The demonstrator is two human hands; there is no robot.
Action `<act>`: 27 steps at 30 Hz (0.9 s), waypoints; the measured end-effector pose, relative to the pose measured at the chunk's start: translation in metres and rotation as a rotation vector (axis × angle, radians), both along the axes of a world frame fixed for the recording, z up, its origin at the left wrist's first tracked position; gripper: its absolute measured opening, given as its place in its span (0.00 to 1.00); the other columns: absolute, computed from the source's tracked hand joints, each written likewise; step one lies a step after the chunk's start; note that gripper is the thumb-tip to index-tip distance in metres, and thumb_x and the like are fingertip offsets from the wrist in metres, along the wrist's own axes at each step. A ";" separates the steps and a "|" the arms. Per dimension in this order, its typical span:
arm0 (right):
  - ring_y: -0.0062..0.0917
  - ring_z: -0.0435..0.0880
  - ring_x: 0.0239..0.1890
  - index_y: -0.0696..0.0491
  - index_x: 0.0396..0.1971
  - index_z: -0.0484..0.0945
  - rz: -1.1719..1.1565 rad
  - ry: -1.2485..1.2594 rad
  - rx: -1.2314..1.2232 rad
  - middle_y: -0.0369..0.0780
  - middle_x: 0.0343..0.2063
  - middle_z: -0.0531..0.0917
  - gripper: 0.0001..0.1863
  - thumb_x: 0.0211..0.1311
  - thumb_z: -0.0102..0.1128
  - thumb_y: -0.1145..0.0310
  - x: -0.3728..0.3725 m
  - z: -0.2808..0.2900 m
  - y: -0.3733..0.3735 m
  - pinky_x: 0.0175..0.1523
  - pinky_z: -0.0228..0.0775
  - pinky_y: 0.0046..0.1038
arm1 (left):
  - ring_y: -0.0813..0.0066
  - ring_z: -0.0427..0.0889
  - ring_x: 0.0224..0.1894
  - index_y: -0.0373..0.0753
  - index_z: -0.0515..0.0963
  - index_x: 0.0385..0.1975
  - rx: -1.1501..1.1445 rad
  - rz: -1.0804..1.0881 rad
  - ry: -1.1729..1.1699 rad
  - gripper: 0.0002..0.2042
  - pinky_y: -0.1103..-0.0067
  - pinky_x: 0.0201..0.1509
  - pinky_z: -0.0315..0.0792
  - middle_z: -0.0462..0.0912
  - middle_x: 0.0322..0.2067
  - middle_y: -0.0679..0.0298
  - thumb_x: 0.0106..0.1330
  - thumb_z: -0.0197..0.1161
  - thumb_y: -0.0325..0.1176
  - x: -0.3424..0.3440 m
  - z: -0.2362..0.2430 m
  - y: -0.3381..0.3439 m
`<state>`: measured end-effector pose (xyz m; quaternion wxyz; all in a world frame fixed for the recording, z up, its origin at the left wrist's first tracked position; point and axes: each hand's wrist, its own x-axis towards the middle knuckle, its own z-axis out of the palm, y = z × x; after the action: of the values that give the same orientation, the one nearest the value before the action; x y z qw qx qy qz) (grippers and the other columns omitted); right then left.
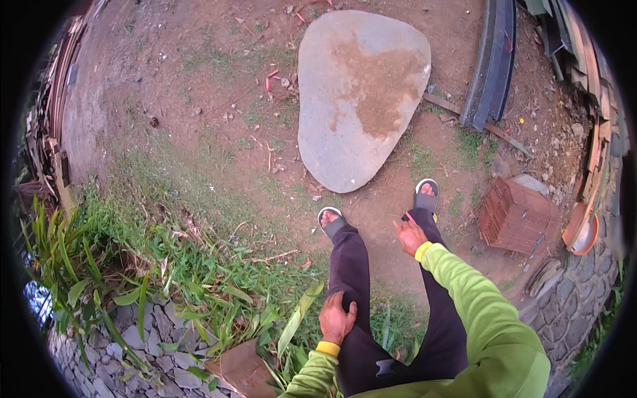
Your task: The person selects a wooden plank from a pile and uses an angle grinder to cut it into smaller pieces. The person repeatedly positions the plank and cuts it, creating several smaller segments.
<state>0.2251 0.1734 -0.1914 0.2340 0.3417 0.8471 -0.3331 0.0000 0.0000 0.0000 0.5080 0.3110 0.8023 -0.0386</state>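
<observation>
My left hand (pixel 337 318) lies on my left thigh in dark trousers (pixel 352 265), its thumb apart from the fingers and nothing seen in it. Farther forward, my right hand (pixel 411 237) is over my right leg near the knee. Its fingers are stretched out and partly apart, and no object shows in them. Ahead of my feet lies a large flat grey stone slab (pixel 332 79), rounded and narrower at the near end, with brown soil smeared over its middle and right. Neither hand touches the slab.
Dark metal channels (pixel 488 73) lie right of the slab across a wooden strip (pixel 511 139). A brown crate (pixel 517 215) and an orange bowl (pixel 584 232) stand at right. Plants (pixel 219 292), a piece of cardboard (pixel 245 371) and stone paving (pixel 159 338) are at lower left.
</observation>
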 end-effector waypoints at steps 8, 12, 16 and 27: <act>0.50 0.82 0.46 0.59 0.45 0.73 -0.090 0.058 -0.187 0.53 0.32 0.82 0.16 0.55 0.54 0.73 -0.070 0.276 -0.026 0.49 0.74 0.45 | 0.54 0.74 0.58 0.38 0.73 0.57 0.114 -0.080 0.002 0.27 0.61 0.60 0.69 0.80 0.52 0.51 0.63 0.59 0.50 -0.013 0.062 -0.005; 0.46 0.85 0.37 0.58 0.46 0.70 -0.232 0.112 -0.144 0.51 0.29 0.83 0.16 0.57 0.57 0.72 -0.117 0.345 -0.022 0.41 0.76 0.43 | 0.52 0.76 0.59 0.37 0.72 0.61 0.299 0.418 -0.336 0.31 0.65 0.62 0.67 0.78 0.55 0.48 0.66 0.56 0.56 -0.038 0.091 0.020; 0.40 0.86 0.38 0.58 0.51 0.70 -0.362 0.326 -0.264 0.48 0.33 0.85 0.20 0.57 0.60 0.72 -0.184 0.406 -0.019 0.43 0.77 0.39 | 0.56 0.77 0.58 0.37 0.66 0.66 0.386 0.773 -0.607 0.34 0.65 0.59 0.70 0.76 0.58 0.50 0.68 0.54 0.57 -0.082 0.143 0.031; 0.29 0.86 0.35 0.59 0.41 0.77 -0.103 0.460 -0.512 0.44 0.31 0.85 0.10 0.62 0.56 0.71 -0.349 0.525 -0.012 0.43 0.77 0.35 | 0.68 0.79 0.51 0.42 0.60 0.68 0.775 1.246 -0.976 0.33 0.62 0.55 0.75 0.76 0.55 0.58 0.71 0.52 0.57 -0.214 0.302 0.016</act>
<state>-0.1242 0.1616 0.3334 0.0979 0.2302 0.7481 -0.6147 -0.2142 0.0165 0.3024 0.5815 -0.0510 0.4761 0.6577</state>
